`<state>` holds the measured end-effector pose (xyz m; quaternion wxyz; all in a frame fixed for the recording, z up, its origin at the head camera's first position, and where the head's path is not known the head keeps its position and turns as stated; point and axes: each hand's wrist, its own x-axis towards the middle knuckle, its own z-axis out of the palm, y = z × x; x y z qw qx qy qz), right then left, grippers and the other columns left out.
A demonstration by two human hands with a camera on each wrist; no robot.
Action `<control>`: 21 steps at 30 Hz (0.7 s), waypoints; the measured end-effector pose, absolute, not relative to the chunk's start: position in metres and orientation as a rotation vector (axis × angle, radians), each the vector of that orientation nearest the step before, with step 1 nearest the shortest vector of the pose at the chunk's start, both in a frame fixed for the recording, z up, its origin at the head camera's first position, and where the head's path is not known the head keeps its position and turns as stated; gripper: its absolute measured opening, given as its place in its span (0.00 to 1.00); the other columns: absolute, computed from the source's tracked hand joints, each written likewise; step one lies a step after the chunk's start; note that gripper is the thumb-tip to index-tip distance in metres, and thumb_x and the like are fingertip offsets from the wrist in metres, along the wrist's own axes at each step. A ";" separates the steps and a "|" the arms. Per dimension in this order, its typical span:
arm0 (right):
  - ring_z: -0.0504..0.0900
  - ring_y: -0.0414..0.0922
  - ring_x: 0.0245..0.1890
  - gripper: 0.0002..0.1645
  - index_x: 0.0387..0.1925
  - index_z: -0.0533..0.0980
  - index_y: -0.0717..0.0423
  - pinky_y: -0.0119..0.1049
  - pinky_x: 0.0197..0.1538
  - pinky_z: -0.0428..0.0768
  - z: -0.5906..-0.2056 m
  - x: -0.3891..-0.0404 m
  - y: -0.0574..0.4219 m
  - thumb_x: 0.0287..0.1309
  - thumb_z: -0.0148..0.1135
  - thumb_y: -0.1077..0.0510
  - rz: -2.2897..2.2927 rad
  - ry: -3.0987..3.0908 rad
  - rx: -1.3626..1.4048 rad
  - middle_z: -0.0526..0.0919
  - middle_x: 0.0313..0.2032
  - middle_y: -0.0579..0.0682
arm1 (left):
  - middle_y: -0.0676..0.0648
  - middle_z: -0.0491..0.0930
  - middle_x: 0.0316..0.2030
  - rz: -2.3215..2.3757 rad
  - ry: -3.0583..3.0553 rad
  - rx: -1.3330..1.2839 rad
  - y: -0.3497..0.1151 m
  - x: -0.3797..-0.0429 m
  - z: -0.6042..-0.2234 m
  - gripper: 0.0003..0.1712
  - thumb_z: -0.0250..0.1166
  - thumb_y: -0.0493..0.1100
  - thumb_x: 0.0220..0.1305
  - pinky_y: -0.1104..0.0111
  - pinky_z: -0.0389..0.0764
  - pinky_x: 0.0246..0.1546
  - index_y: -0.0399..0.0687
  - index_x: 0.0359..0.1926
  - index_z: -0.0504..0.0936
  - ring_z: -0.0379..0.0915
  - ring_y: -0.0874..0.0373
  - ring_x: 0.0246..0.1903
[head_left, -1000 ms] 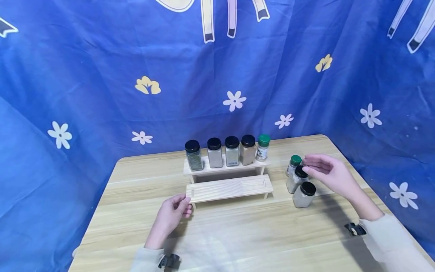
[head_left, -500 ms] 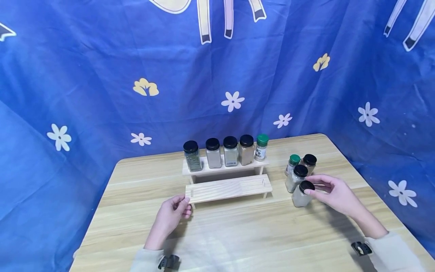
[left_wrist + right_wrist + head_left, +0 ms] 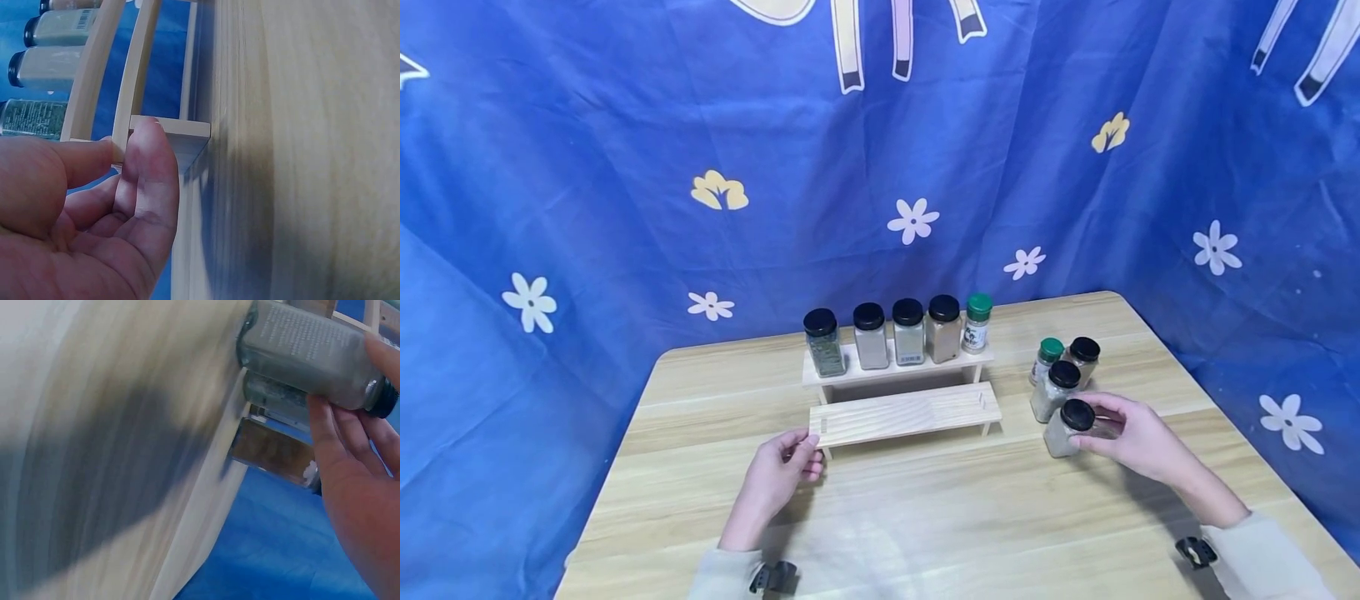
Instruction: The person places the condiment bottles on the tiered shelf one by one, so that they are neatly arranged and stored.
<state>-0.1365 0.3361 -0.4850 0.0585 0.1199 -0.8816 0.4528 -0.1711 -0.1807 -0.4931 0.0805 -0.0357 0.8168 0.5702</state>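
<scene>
My left hand [image 3: 782,471] pinches the left end of the lower step of a two-step wooden spice rack [image 3: 906,414]. In the left wrist view the thumb [image 3: 94,161] lies on the board's top and the fingers are curled beneath it. On the right, my right hand [image 3: 1138,437] holds a black-lidded jar of pale powder [image 3: 1062,433] between thumb and fingers; it stands upright on the table. Just behind it are another black-lidded jar [image 3: 1051,400], a green-capped shaker [image 3: 1042,367] and a black-lidded jar of brown contents [image 3: 275,453].
Along the rack's upper step stand a jar of dark green herbs [image 3: 826,354], several pale or tan jars [image 3: 872,346] and a green-capped shaker [image 3: 977,333]. The wooden table [image 3: 880,517] ends at a blue patterned curtain [image 3: 790,167].
My right hand has moved forward of the rear jars, toward me, and taken hold of the nearest jar. The brown jar behind has come into sight. My left hand stays on the rack.
</scene>
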 end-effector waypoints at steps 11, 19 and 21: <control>0.85 0.25 0.46 0.30 0.57 0.82 0.63 0.20 0.48 0.89 -0.486 -0.135 0.331 0.53 0.82 0.58 1.334 -2.735 0.390 0.90 0.50 0.60 | 0.35 0.86 0.39 1.713 2.435 -0.114 -0.181 -0.169 -0.489 0.26 0.59 0.39 0.79 0.70 0.93 0.35 0.21 0.66 0.71 0.86 0.54 0.34; 0.85 0.24 0.46 0.33 0.59 0.81 0.64 0.27 0.49 0.91 -0.459 -0.135 0.318 0.55 0.82 0.54 1.242 -2.770 0.332 0.89 0.53 0.62 | 0.36 0.87 0.38 1.706 2.433 -0.115 -0.180 -0.169 -0.489 0.25 0.59 0.40 0.79 0.69 0.94 0.36 0.22 0.66 0.72 0.85 0.54 0.34; 0.85 0.24 0.46 0.34 0.60 0.81 0.64 0.28 0.49 0.92 -0.448 -0.137 0.313 0.56 0.81 0.52 1.230 -2.777 0.302 0.88 0.54 0.63 | 0.36 0.87 0.38 1.709 2.434 -0.118 -0.180 -0.169 -0.489 0.24 0.59 0.39 0.79 0.68 0.94 0.36 0.22 0.65 0.73 0.85 0.54 0.34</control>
